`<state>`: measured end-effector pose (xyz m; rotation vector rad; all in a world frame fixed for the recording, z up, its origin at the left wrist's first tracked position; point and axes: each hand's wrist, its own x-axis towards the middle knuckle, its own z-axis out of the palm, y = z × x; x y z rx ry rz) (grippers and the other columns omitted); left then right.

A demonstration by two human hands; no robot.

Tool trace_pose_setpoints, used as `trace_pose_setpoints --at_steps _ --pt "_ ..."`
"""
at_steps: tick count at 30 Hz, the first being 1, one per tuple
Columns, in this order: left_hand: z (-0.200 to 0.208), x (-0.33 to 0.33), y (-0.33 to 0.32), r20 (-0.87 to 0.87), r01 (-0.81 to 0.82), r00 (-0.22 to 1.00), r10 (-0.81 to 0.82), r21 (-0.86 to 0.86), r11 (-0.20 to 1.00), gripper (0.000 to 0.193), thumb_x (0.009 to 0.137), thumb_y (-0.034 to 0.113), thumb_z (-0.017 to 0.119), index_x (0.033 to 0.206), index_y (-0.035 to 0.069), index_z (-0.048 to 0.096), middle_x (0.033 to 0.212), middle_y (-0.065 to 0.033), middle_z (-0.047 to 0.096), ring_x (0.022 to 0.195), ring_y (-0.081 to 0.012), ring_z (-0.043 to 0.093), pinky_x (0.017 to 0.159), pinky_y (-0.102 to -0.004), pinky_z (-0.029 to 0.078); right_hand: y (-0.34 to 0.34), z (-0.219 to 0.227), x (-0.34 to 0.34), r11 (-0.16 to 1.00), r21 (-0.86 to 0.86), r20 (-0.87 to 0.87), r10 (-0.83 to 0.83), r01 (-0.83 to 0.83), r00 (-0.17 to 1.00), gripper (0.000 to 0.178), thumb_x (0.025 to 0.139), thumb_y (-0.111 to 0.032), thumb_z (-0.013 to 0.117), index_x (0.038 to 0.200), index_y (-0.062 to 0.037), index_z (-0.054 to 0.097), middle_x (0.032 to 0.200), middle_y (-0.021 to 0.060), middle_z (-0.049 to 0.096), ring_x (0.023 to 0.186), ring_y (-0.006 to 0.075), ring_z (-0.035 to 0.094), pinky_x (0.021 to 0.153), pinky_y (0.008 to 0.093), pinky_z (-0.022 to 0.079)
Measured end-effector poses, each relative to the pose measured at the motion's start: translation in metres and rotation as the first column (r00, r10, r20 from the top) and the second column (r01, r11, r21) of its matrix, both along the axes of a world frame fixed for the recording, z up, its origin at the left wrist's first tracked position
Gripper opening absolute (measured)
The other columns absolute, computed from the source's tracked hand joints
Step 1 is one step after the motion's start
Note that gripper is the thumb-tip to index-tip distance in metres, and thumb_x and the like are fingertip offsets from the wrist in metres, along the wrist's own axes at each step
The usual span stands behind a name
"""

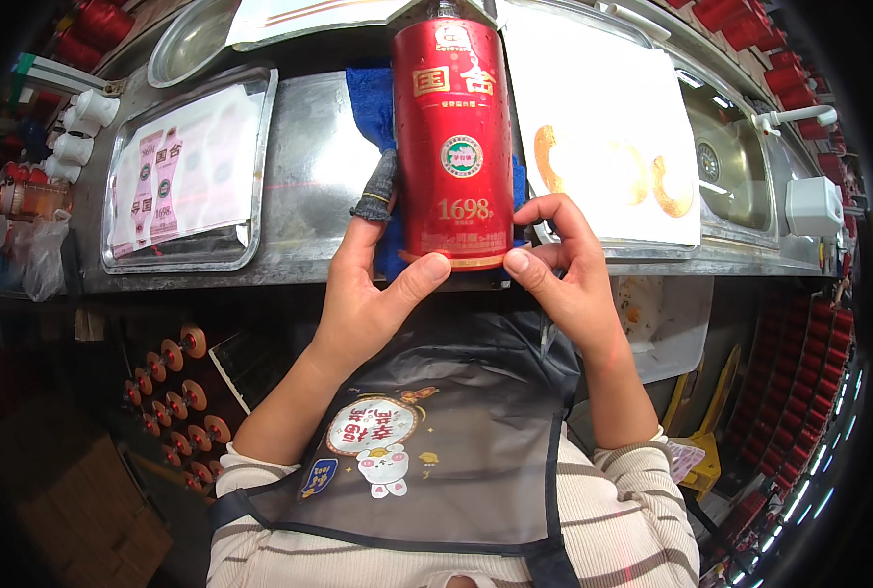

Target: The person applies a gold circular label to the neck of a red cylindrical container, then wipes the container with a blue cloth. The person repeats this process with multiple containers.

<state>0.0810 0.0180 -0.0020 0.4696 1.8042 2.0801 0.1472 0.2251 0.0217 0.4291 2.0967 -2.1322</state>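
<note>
A red bottle point(455, 122) with gold print and a round green-and-white emblem lies in front of me, its neck pointing away and its base toward me. Drops of moisture dot its surface. My left hand point(368, 284) grips it at the lower left, thumb on the base edge and a dark grey finger cot on the index finger. From the other side, my right hand point(572, 279) pinches the lower right edge between thumb and fingers. Under the bottle is a blue cloth point(368, 103), mostly hidden.
To the left, a metal tray point(264, 186) holds white and pink printed decal sheets point(223, 127). A white sheet point(603, 108) with orange curved shapes lies at right, beside a metal sink point(725, 181). A metal bowl point(176, 54) stands far left. Red bottles point(794, 392) fill racks on the right.
</note>
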Motion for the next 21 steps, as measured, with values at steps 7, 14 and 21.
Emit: trace_pose_setpoints --at_steps 7,14,21 --pt "0.0 0.0 0.001 -0.001 0.003 1.0 -0.003 -0.007 1.0 0.08 0.092 0.024 0.076 0.153 -0.004 0.032 0.148 -0.0152 0.048 0.135 -0.0218 0.045 0.114 -0.036 0.034 0.002 0.002 -0.003 1.0 0.0 0.009 0.023 -0.023 1.0 0.038 0.092 -0.018 0.074 0.118 -0.0059 0.049 0.08 -0.0044 0.062 0.066 -0.003 0.049 0.061 0.0141 0.035" --pt "-0.003 0.0 -0.003 0.021 0.003 1.0 -0.003 0.019 1.0 0.079 0.092 0.024 0.075 0.153 -0.004 0.033 0.148 -0.0144 0.047 0.137 -0.0209 0.043 0.116 -0.0354 0.031 0.004 0.002 -0.003 0.997 -0.077 0.023 0.003 -0.001 1.0 0.037 0.092 -0.019 0.075 0.116 -0.0044 0.05 0.081 0.0019 0.065 0.066 0.0014 0.056 0.061 0.016 0.041" --pt "-0.01 0.006 -0.002 0.036 -0.019 0.999 0.021 -0.034 0.999 0.087 0.086 0.027 0.079 0.153 -0.003 0.033 0.152 -0.021 0.04 0.142 -0.0303 0.038 0.118 -0.0412 0.028 -0.006 0.002 -0.002 0.999 -0.015 -0.011 -0.036 0.036 0.999 0.04 0.092 -0.018 0.074 0.116 -0.0042 0.046 0.081 0.0027 0.065 0.067 0.0005 0.053 0.06 0.0152 0.037"
